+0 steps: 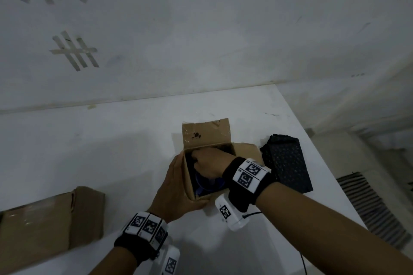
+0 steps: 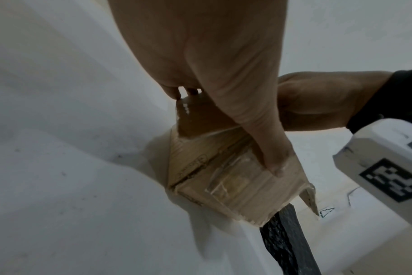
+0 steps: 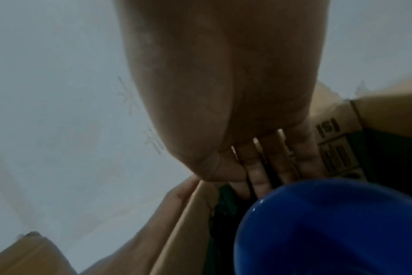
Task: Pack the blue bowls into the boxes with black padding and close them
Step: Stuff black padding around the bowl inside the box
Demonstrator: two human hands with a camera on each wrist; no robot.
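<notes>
An open cardboard box [image 1: 205, 136] [image 2: 223, 176] [image 3: 336, 134] stands mid-table with its far flap up. A blue bowl [image 1: 207, 186] [image 3: 329, 223] lies inside on black padding [image 3: 223, 210]. My left hand [image 1: 176, 187] [image 2: 212, 55] grips the box from the left, with the thumb pressed on its near side and the fingers over the left wall. My right hand [image 1: 210, 163] [image 3: 223, 93] is down inside the box. Its fingers [image 3: 259, 167] run straight past the far side of the bowl's rim, and the tips are hidden.
A loose black padding sheet [image 1: 288, 163] [image 2: 282, 241] lies just right of the box. A second cardboard box [image 1: 44, 225] sits at the near left. The table's right edge [image 1: 324, 163] drops to a floor with a grating [image 1: 368, 203]. A wall stands behind.
</notes>
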